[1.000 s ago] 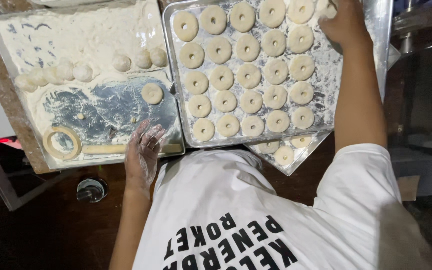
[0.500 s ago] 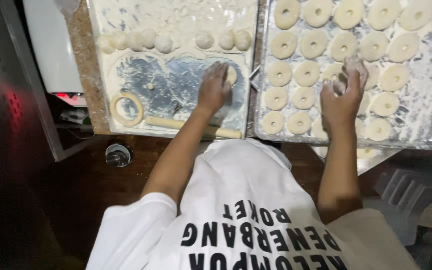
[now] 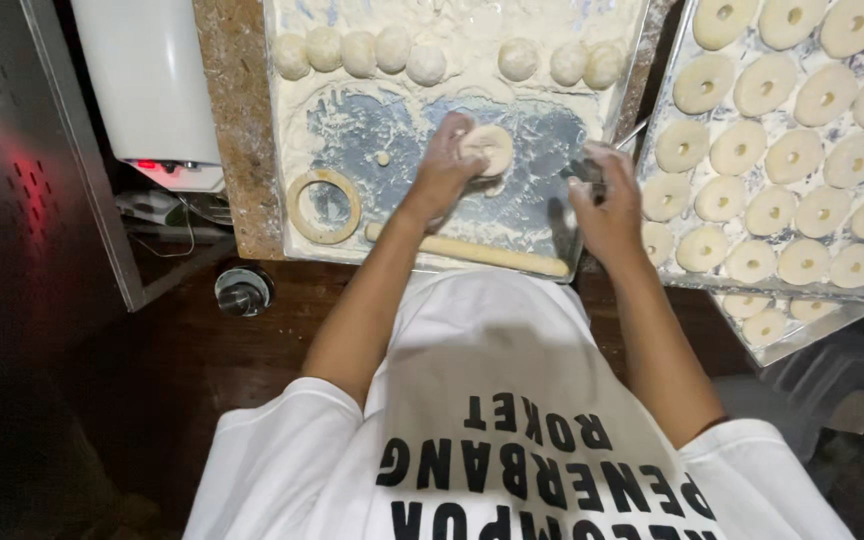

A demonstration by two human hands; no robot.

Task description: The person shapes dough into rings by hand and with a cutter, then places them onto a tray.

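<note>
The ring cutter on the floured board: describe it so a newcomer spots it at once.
Start at the floured board. Near its lower left corner, left of the left hand and just above the rolling pin, lies the ring cutter. Unlike the dough balls, it is a thin, open hoop.

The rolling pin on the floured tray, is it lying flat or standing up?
Lying flat. The wooden rolling pin rests lengthwise along the near edge of the floured tray, below the left hand; neither hand touches it.
</note>
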